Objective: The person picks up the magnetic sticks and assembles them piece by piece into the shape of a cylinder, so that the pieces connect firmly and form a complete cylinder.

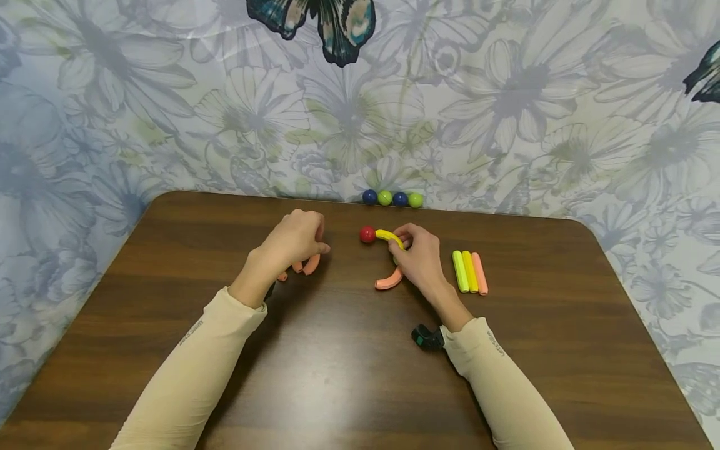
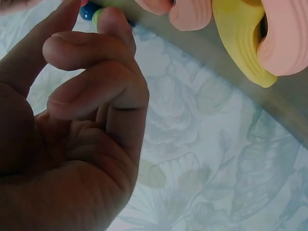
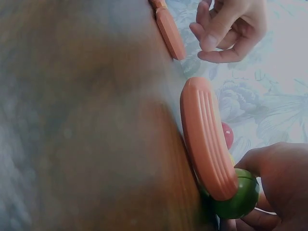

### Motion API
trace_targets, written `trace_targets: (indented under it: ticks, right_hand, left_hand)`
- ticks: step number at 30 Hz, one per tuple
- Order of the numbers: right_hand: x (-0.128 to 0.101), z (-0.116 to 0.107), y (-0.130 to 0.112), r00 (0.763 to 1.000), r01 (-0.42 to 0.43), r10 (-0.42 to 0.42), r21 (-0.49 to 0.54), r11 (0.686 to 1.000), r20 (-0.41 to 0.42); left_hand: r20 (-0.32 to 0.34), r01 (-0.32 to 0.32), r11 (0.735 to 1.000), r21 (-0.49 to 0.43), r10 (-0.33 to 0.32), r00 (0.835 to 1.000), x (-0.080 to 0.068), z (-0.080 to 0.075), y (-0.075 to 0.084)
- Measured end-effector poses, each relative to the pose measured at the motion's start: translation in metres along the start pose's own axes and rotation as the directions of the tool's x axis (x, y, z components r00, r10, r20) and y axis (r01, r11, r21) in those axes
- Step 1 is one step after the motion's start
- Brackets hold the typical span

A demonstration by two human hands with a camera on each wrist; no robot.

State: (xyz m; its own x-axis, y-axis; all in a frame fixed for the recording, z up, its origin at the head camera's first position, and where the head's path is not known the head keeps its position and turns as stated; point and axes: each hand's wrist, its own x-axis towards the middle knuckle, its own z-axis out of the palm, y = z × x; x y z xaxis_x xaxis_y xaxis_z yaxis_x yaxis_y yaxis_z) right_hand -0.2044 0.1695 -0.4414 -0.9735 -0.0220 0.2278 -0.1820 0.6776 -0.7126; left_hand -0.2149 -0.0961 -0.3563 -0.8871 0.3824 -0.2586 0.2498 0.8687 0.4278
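**Keeping the joint steady**

The right grip is pinching a curved yellow plastic-looking stick on the dark wooden bench; holding it lightly while keeping the curved salmon-pink stick flat would likely be preserving alignment. The left grip, fingers loosely bent and holding nothing, is partly hiding other salmon-pink pieces. The glossy green ball is showing only in the right wrist view.
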Motion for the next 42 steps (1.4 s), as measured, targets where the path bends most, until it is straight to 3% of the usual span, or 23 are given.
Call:
trace_targets:
  ticks: [3,7,14,20,23,27,34,39,42]
  right_hand:
    - [0.001,0.001,0.0,1.0,0.003,-0.003,-0.002,1.0,-0.005]
    - [0.0,0.002,0.0,1.0,0.006,-0.006,-0.003,1.0,0.0]
    - [-0.001,0.004,0.0,1.0,0.009,-0.009,-0.006,1.0,-0.01]
    - [-0.001,0.004,0.0,1.0,0.005,-0.005,-0.011,1.0,-0.002]
    - [-0.001,0.004,0.0,1.0,0.009,-0.009,-0.009,1.0,-0.001]
    - [0.0,0.003,-0.001,1.0,0.013,-0.013,-0.017,1.0,0.003]
    - [-0.001,0.004,-0.003,0.999,0.04,-0.04,-0.029,0.999,-0.003]
    - [-0.004,0.006,-0.005,0.999,0.048,-0.047,-0.033,0.998,0.012]
    - [-0.004,0.007,-0.005,0.999,0.041,-0.041,-0.027,0.999,0.016]
  left_hand:
    - [0.031,0.026,1.0,-0.012,-0.026,0.999,-0.003,0.002,0.001]
    - [0.045,0.05,0.998,0.041,-0.052,0.998,-0.002,0.008,0.003]
    - [0.024,0.004,0.989,0.145,-0.008,1.0,0.006,0.019,0.004]
    - [-0.016,-0.06,0.987,0.146,0.063,0.998,0.01,0.025,0.002]
    - [-0.034,-0.091,0.992,0.093,0.094,0.995,0.013,0.026,0.001]
    - [-0.011,-0.143,0.987,-0.069,0.143,0.99,0.016,0.026,0.001]
    - [0.073,-0.155,0.935,-0.32,0.187,0.98,0.019,0.029,0.004]
    - [0.086,-0.124,0.892,-0.435,0.178,0.98,0.02,0.033,0.003]
    - [0.076,-0.119,0.882,-0.457,0.172,0.982,0.022,0.035,0.002]
